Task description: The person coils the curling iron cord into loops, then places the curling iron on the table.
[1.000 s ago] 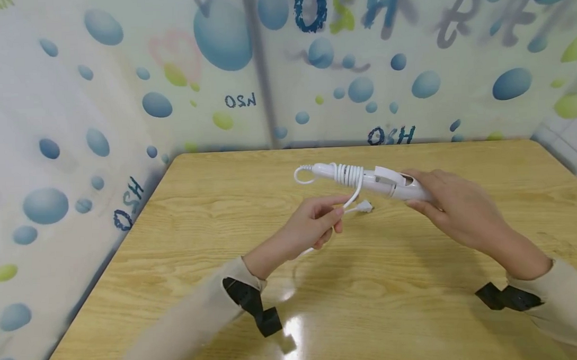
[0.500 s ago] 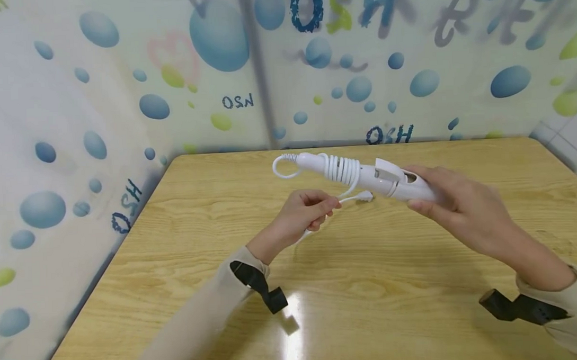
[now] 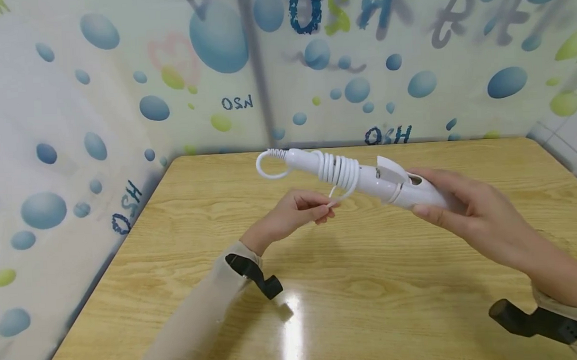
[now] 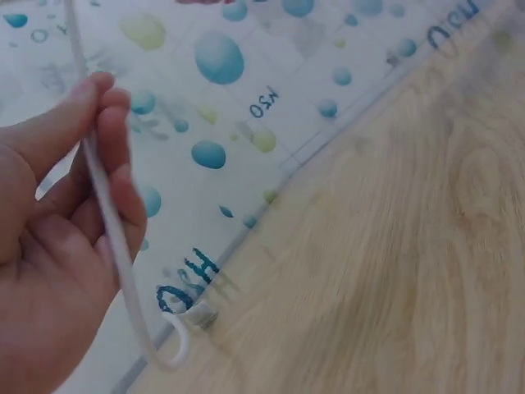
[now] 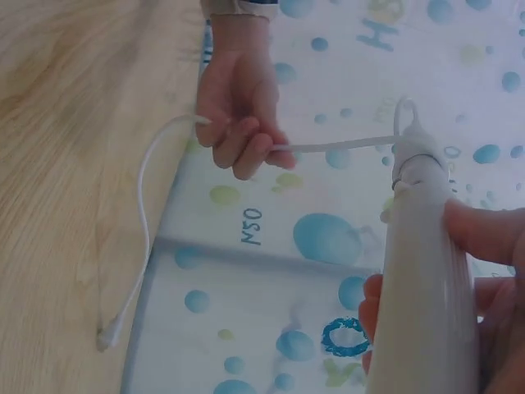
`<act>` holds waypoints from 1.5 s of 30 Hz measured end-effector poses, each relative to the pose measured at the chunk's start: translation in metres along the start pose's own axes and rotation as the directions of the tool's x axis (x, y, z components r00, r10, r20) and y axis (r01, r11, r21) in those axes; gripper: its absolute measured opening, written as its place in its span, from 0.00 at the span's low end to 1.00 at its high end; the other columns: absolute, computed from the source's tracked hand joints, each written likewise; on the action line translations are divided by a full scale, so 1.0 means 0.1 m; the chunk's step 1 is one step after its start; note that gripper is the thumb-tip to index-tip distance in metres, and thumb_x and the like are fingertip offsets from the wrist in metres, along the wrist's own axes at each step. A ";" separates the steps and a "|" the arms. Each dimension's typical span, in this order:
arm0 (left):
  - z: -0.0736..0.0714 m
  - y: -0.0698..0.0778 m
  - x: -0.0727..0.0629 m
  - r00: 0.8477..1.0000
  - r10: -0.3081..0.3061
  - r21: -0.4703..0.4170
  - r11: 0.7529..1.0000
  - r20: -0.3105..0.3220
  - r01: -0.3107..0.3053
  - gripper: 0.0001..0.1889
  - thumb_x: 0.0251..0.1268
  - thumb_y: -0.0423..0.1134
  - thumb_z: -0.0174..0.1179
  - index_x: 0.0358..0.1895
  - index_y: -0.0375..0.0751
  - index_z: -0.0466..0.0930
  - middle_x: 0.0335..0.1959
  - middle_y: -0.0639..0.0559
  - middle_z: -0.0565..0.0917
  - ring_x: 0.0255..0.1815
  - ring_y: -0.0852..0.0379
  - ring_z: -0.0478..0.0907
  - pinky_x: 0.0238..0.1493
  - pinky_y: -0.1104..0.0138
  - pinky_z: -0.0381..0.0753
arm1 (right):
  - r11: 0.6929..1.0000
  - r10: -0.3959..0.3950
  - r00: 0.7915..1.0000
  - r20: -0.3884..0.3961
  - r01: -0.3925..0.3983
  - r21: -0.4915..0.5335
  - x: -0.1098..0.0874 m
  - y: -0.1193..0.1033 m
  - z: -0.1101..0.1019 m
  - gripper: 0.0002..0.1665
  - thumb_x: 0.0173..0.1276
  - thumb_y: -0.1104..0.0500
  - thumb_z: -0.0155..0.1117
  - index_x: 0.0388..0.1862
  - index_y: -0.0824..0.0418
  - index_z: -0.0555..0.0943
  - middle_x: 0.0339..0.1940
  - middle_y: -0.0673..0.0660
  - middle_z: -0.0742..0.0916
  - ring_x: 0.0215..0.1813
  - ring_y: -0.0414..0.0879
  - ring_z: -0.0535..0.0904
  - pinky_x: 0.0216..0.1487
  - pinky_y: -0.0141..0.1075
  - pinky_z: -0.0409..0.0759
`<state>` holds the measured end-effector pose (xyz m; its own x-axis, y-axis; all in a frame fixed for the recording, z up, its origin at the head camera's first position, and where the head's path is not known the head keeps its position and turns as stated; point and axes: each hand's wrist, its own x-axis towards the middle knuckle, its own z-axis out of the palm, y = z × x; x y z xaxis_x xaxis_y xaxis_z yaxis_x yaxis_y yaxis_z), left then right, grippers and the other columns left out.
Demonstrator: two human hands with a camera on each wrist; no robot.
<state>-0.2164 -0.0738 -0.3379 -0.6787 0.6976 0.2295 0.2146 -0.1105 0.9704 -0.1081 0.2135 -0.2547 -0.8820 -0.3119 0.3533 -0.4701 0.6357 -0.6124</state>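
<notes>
A white curling iron (image 3: 376, 183) is held above the table, its rounded cord end pointing left and slightly up. My right hand (image 3: 485, 221) grips it by the other end, thumb along the near side; in the right wrist view its pale body (image 5: 426, 287) fills the lower right. The white cord (image 3: 338, 170) is wound in several turns round the iron. My left hand (image 3: 294, 211) pinches the cord just below the turns, between thumb and fingertips. Past that hand, the cord's free length hangs in a curve to the plug (image 5: 108, 336).
A wood-grain table (image 3: 368, 283) lies beneath both hands, with a bright reflection near its front. Behind and to the left stand walls (image 3: 123, 101) covered with blue and green bubbles and lettering. A black camera mount (image 3: 258, 276) is strapped to each wrist.
The iron and right hand have come nearer the head camera, and the iron's cord end has shifted left and up. My left hand has shifted slightly left. The plug has gone from the head view.
</notes>
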 end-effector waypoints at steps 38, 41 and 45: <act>-0.36 0.70 0.31 0.993 -0.083 0.830 0.557 0.086 -0.025 0.11 0.65 0.42 0.56 0.26 0.43 0.80 0.15 0.56 0.76 0.15 0.58 0.68 0.22 0.68 0.66 | 0.971 -0.072 0.805 0.589 0.191 -0.142 0.24 0.33 -0.15 0.28 0.63 0.46 0.60 0.62 0.48 0.72 0.43 0.42 0.78 0.35 0.35 0.70 0.33 0.32 0.70; -0.28 0.73 0.30 0.993 -0.007 0.792 0.604 0.120 -0.092 0.09 0.64 0.40 0.57 0.27 0.42 0.81 0.14 0.56 0.75 0.15 0.59 0.66 0.21 0.69 0.64 | 0.949 -0.063 0.805 0.590 0.231 -0.213 0.27 0.34 -0.11 0.28 0.62 0.45 0.61 0.61 0.48 0.73 0.40 0.39 0.77 0.34 0.35 0.70 0.33 0.32 0.69; -0.16 0.78 0.27 0.992 0.054 0.744 0.657 0.113 -0.120 0.08 0.64 0.37 0.57 0.31 0.40 0.83 0.14 0.55 0.76 0.14 0.60 0.68 0.19 0.69 0.63 | 0.928 -0.042 0.814 0.579 0.247 -0.280 0.29 0.37 -0.03 0.28 0.61 0.49 0.64 0.61 0.48 0.73 0.37 0.40 0.78 0.32 0.35 0.70 0.32 0.34 0.69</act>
<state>-0.2293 -0.0744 -0.2550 -0.5826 0.7660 0.2719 0.7454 0.3702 0.5543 -0.1511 0.2303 -0.2646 -0.7178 -0.6895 -0.0967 -0.6443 0.7104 -0.2832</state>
